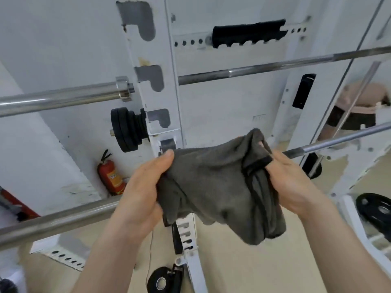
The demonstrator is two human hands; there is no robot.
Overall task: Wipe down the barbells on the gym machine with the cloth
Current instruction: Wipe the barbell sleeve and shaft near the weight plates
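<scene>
Left hand (146, 187) gripping one end of a gray cloth (213, 187), right hand (294, 182) gripping the other end, a shiny barbell (330, 144) just behind, white rack (156, 60) beyond

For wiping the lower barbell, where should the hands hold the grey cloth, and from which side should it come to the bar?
Hold the grey cloth by its flat middle, not the bunched folds in the right hand. The left hand already pinches one edge. The lower barbell lies level just behind the cloth, so draping it over from above and closing the palm around the bar would probably grip best.
</scene>
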